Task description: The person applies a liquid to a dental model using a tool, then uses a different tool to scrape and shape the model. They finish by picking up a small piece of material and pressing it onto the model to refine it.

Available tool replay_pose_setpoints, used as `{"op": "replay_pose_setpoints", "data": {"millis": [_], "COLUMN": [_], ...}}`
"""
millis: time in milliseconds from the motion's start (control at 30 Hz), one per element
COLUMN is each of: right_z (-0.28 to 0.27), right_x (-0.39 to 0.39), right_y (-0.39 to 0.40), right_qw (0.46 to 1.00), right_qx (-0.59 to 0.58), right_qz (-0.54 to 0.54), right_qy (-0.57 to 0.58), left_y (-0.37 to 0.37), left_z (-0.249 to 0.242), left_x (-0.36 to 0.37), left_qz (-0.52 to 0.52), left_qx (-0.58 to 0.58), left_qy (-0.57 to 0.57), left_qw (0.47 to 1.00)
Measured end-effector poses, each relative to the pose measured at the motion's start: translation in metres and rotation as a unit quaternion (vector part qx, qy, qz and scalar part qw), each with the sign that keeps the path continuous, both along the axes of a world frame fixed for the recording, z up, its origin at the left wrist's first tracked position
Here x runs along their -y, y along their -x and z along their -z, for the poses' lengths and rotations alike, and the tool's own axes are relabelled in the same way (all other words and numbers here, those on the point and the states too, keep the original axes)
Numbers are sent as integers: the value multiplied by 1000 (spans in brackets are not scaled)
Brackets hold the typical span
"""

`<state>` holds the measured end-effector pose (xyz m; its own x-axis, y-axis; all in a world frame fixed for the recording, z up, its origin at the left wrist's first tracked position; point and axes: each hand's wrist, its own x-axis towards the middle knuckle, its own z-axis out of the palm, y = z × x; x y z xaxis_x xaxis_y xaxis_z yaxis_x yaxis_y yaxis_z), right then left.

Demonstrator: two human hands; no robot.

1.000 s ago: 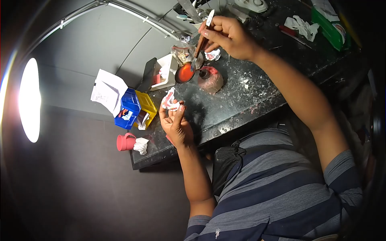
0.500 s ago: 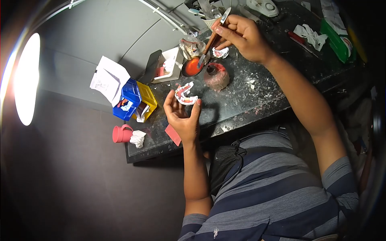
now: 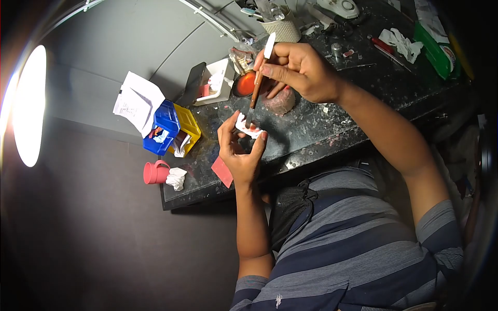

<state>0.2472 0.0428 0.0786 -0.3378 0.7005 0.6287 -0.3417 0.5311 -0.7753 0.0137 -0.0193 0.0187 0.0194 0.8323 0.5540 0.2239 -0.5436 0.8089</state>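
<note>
My left hand [image 3: 239, 150] grips a white dental cast [image 3: 254, 132] with pink wax on it, between thumb and fingers above the bench edge. In my right hand [image 3: 301, 70] is a wax knife [image 3: 257, 88] with a brown wooden handle and metal ends. Its lower blade meets the cast's inner side; whether it presses on the wax is too small to tell. Behind the knife lies a dark round dish [image 3: 244, 83] of red-orange wax. A stained round burner [image 3: 281, 101] stands under my right hand, its top partly hidden by the fingers.
On the dark bench [image 3: 311, 135] stand a white box [image 3: 220, 88], blue bin [image 3: 163, 124], yellow bin [image 3: 189, 129] and pink mug [image 3: 154, 172]. A pink wax sheet [image 3: 222, 172] lies near the front edge. A tool holder [image 3: 282, 28] and green box [image 3: 433, 52] are farther back.
My right hand has brought the wax knife from the wax dish down to the cast. My left hand has moved slightly right and tilted the cast.
</note>
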Motion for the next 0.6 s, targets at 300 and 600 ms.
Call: {"op": "replay_pose_setpoints", "data": {"millis": [300, 600], "right_z": [2, 3], "right_x": [1, 1], "right_y": [2, 5], "right_qw": [1000, 1000], "right_qx": [12, -1], "right_qz": [4, 20], "right_qy": [3, -4], "left_y": [1, 1], "left_z": [1, 3], "left_x": [0, -1], "left_qz": [-16, -16], "left_qx": [-23, -21], "left_qy": [-9, -5], "left_qw": [1000, 1000]}}
